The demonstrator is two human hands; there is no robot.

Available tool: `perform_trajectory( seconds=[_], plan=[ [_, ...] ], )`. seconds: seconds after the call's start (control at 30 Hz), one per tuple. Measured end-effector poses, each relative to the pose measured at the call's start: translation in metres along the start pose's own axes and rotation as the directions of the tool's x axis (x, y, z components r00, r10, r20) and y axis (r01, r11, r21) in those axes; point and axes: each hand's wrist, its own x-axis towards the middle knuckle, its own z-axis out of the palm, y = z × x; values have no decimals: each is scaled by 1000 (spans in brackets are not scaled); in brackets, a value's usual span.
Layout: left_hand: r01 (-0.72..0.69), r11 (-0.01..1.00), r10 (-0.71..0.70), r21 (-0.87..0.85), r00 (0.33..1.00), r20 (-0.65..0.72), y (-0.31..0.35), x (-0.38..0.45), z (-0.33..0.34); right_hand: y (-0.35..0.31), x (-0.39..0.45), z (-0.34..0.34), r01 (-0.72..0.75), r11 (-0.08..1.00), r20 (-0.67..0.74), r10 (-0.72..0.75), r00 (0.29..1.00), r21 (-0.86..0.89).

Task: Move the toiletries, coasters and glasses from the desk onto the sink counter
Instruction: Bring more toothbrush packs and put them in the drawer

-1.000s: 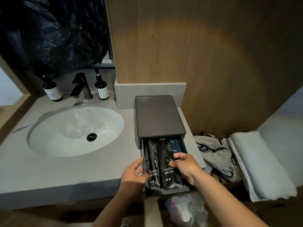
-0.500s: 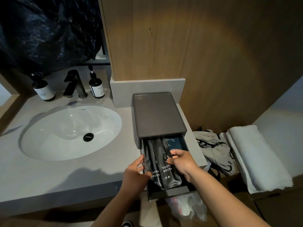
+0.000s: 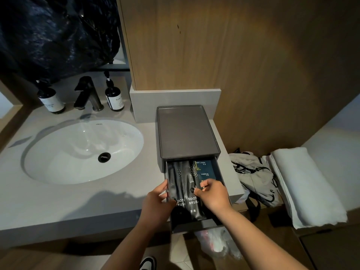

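The pale grey stone sink counter (image 3: 58, 203) fills the left and middle of the frame, and it is where the toiletries have to end up. A big crumpled black plastic bag (image 3: 58, 34) hangs in the upper left. Below it, the round white sink bowl (image 3: 81, 151) sits in the counter, with a dark tap (image 3: 87, 94) and two dark pump bottles (image 3: 115, 98) standing behind it. A rolled white towel (image 3: 305, 186) lies at the right edge, off the counter. In the middle stands a dark grey box with a flat tray top (image 3: 187, 131), on the right end of the counter. Its dark drawer (image 3: 196, 224) is pulled out toward the bottom of the frame, probably so things can go inside. In the drawer lie two long black toothbrush packets (image 3: 191, 207) side by side, with a small dark blue shower cap packet (image 3: 205, 170) next to them, toward the right. The left hand (image 3: 155, 203) rests on the drawer's left side, fingers loosely bent, thumb on a black packet; it seems to steady the drawer. The right hand (image 3: 213, 193) reaches in from the right with its fingertips pinched on something small by the blue packet, likely to tuck it flat. No coasters or glasses show here.
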Motion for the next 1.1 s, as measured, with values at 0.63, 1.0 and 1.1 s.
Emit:
perform_trajectory(
  seconds=[0.63,1.0,1.1],
  plan=[
    [-38,980,64,196,990,-125,31,-29,12,-2,-16,-21,398,904,146,-378,914,-153],
    [-185,772,317,608,941,-116,59,-49,-42,-59,-28,-44,688,687,367,-593,717,-236],
    [-198,745,361,637,923,-135,64,-51,-64,-80,-32,-47,722,640,412,-602,684,-263]
  ],
)
